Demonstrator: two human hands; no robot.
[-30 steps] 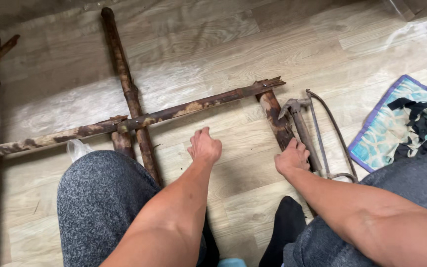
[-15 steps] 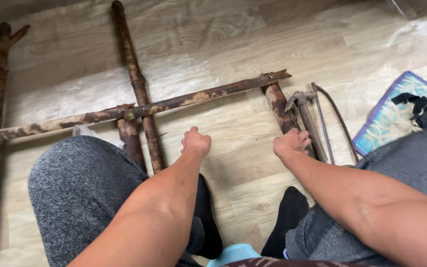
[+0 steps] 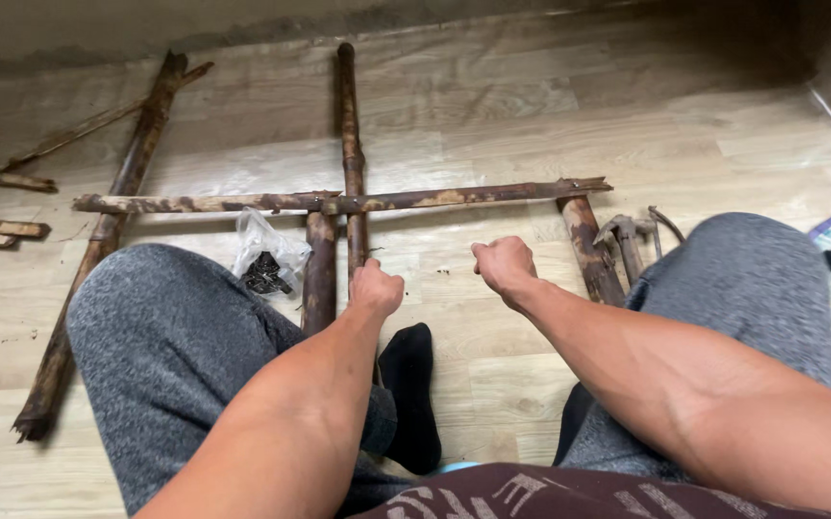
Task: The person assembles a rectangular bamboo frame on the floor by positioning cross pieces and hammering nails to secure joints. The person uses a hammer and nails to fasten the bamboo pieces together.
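Far left on the floor (image 3: pixel 550 125), a long dark pole (image 3: pixel 108 235) lies alone, its long axis running from seven o'clock up to one o'clock. Next comes a clear plastic bag (image 3: pixel 266 252) of small dark bits, just beside a short upright post (image 3: pixel 320 269). The crossbar (image 3: pixel 338 202) stretches nine to three o'clock, lying over that post and over the tall pole (image 3: pixel 350 154), which points straight to twelve.

The left hand (image 3: pixel 377 288) is curled into a fist at the tall pole's near end; whether it grips or only touches cannot be told. The right hand (image 3: pixel 504 265) is also fisted, nothing visible in it, hovering over bare floor. At three o'clock of it, another short post (image 3: pixel 588 248) meets the crossbar's right end, a hammer (image 3: pixel 625 240) just beside it, partly behind the grey-trousered knee (image 3: pixel 752 288).
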